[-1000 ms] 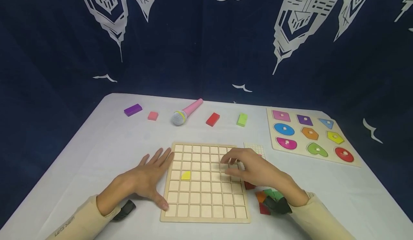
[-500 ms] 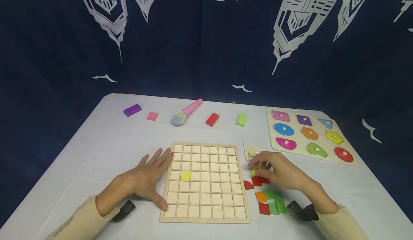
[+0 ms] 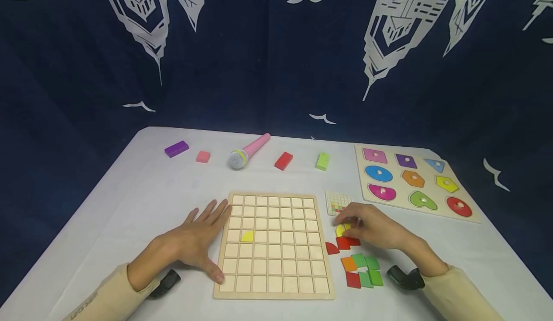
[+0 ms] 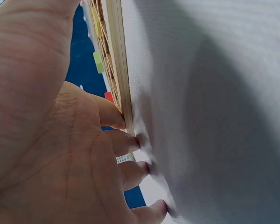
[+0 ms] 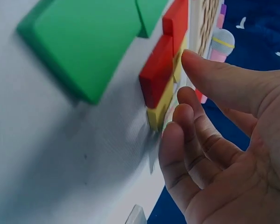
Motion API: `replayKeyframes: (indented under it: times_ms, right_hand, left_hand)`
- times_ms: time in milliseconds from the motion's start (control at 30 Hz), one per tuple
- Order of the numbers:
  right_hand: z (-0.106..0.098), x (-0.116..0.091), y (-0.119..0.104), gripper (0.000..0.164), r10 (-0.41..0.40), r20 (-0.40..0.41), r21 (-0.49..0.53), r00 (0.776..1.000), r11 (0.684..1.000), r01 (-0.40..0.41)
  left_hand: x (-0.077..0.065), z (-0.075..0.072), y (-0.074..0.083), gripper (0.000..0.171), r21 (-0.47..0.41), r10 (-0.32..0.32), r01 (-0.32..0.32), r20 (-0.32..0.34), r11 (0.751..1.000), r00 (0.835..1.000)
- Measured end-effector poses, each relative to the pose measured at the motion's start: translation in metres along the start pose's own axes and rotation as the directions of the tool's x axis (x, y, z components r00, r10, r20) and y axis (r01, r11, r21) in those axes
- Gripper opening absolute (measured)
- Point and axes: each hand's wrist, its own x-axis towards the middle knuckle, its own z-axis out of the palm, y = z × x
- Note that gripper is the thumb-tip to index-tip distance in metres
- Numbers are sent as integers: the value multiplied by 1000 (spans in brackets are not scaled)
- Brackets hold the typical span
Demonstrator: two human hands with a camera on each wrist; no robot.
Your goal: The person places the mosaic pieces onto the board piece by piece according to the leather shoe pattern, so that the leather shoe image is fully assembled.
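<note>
Pale wood forms the square grid board (image 3: 273, 295) in front of me, on a white tabletop (image 3: 129, 201). One yellow quarter-round tile (image 3: 247, 236) sits in it, second column from the left, fourth row from the far side. My left hand (image 3: 196, 244) is spread wide at the board's left edge. To the right of the board, my right hand (image 3: 373, 225) curves narrowly over yellow tiles (image 3: 340, 231) (I cannot tell whether I pinch one). Red tiles (image 3: 343, 243) lie just nearer me, then green tiles (image 3: 376, 278) with an orange tile (image 3: 348, 264). Just beyond my right fingers is a small grid-printed card (image 3: 335, 201). Lettering (image 3: 83, 306) on my beige left sleeve (image 3: 108, 294) is too blurred to read surely. Farther off lie a pink toy microphone (image 3: 255, 148) and a shape puzzle (image 3: 395, 200).
</note>
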Motion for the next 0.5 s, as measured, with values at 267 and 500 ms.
replayKeyframes:
  times_ms: [267,500]
  right_hand:
    - [3,3,-4,28,-4,21,-12,1000,1000,5]
    - [3,5,-3,26,17,44,-71,999,997,-14]
  left_hand:
    - [1,0,-1,152,10,1,-1,-1,1000,1000]
    - [1,0,-1,152,4,-4,4,-5,1000,1000]
